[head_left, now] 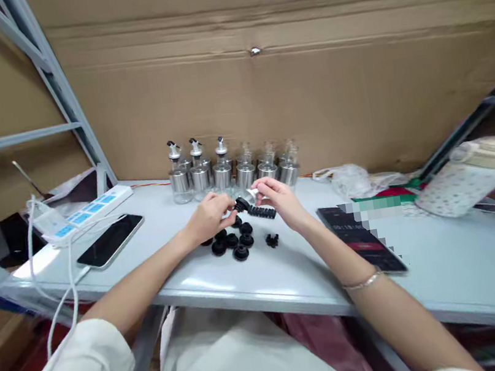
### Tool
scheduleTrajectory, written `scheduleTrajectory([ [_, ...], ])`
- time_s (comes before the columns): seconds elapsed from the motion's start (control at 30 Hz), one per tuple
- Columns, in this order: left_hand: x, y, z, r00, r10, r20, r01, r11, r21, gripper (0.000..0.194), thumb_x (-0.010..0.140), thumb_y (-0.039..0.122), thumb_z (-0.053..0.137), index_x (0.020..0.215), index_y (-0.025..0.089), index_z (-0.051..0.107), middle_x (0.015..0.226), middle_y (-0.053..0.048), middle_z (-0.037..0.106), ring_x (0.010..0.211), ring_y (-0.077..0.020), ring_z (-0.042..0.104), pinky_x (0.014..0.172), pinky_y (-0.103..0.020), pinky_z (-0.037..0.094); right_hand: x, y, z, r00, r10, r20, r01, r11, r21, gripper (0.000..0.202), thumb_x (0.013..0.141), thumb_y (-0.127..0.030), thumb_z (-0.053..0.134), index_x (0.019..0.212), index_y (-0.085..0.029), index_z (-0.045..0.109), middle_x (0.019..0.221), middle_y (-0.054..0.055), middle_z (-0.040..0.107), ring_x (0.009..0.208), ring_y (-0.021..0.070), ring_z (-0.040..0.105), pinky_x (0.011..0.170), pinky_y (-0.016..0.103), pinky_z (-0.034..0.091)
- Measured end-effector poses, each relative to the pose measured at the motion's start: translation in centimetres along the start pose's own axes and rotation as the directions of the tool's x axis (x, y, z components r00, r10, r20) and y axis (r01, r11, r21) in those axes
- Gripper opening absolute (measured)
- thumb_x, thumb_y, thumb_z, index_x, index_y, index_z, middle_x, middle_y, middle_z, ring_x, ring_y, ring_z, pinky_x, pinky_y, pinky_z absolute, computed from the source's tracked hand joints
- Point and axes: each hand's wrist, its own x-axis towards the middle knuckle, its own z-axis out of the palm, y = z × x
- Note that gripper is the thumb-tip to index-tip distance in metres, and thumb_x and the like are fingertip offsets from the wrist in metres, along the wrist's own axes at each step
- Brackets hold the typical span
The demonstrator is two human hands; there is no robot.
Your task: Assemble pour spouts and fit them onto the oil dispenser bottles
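Observation:
My left hand [213, 216] pinches a black stopper [241, 204] above the table. Close beside it, my right hand [276, 198] has its fingers closed on a small white piece [252, 193], whose exact kind is hard to make out. The two pieces are near each other; I cannot tell whether they touch. Below my left hand lie several loose black stoppers [241, 252]. Small black parts [262, 212] sit in a row under my right hand, and another little cluster of black parts [272, 241] lies nearer the front edge.
Glass bottles with metal bands [222, 177] stand along the back, some with pourer tops. On the left are a phone [111, 242], a power strip [89, 215] and white cables. A tablet-like device [360, 240], plastic bags [353, 181] and a patterned pouch [465, 178] lie right.

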Motion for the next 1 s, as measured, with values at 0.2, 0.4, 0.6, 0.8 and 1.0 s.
scheduleTrajectory([
  [0.2, -0.28, -0.09, -0.09, 1.0, -0.008, 0.011, 0.008, 1.0, -0.004, 0.009, 0.091, 0.022, 0.042, 0.085, 0.018, 0.048, 0.069, 0.001, 0.06, 0.064, -0.0127, 0.055, 0.071, -0.027, 0.041, -0.06, -0.15, 0.14, 0.999, -0.003, 0.033, 0.003, 1.0, -0.011, 0.029, 0.074, -0.048, 0.061, 0.078, -0.02, 0.058, 0.062, -0.005, 0.05, 0.058, 0.0103, 0.048, 0.063, 0.027, 0.046],
  [0.4, -0.47, -0.21, 0.0, 0.999, -0.03, 0.036, 0.031, 0.999, -0.018, 0.007, 0.09, 0.022, 0.043, 0.086, 0.018, 0.048, 0.07, 0.002, 0.059, 0.063, -0.0123, 0.055, 0.073, -0.028, 0.041, 0.0, 0.0, 0.11, 0.998, -0.021, 0.06, 0.025, 0.998, -0.057, 0.03, 0.074, -0.05, 0.06, 0.079, -0.02, 0.058, 0.061, -0.004, 0.048, 0.058, 0.0111, 0.048, 0.062, 0.027, 0.045],
  [0.6, -0.58, -0.3, -0.04, 0.996, -0.055, 0.063, 0.057, 0.997, -0.044, 0.013, 0.085, 0.025, 0.048, 0.096, 0.017, 0.046, 0.077, 0.0, 0.06, 0.066, -0.0135, 0.057, 0.074, -0.029, 0.043, -0.11, -0.12, 0.19, 0.997, -0.039, 0.067, 0.047, 0.991, -0.123, 0.028, 0.075, -0.046, 0.06, 0.081, -0.019, 0.061, 0.063, -0.003, 0.052, 0.062, 0.0122, 0.05, 0.066, 0.028, 0.046],
  [0.8, -0.55, 0.2, 0.1, 0.986, -0.009, 0.169, 0.02, 0.998, -0.066, 0.04, 0.082, 0.022, 0.049, 0.121, 0.018, 0.043, 0.11, -0.009, 0.063, 0.091, -0.0187, 0.062, 0.08, -0.031, 0.046, -0.1, 0.23, 0.21, 0.995, -0.03, 0.094, 0.047, 0.983, -0.177, 0.027, 0.075, -0.043, 0.059, 0.079, -0.017, 0.064, 0.069, 0.0, 0.058, 0.064, 0.0126, 0.052, 0.068, 0.029, 0.045],
  [1.0, -0.75, 0.31, 0.46, 0.977, -0.005, 0.214, 0.02, 0.998, -0.066, 0.046, 0.081, 0.02, 0.047, 0.127, 0.018, 0.041, 0.119, -0.011, 0.061, 0.095, -0.0212, 0.063, 0.083, -0.033, 0.047, -0.15, 0.18, 0.2, 0.994, -0.029, 0.102, 0.051, 0.975, -0.216, 0.027, 0.076, -0.043, 0.058, 0.081, -0.017, 0.065, 0.07, 0.001, 0.061, 0.065, 0.0135, 0.054, 0.069, 0.029, 0.046],
])
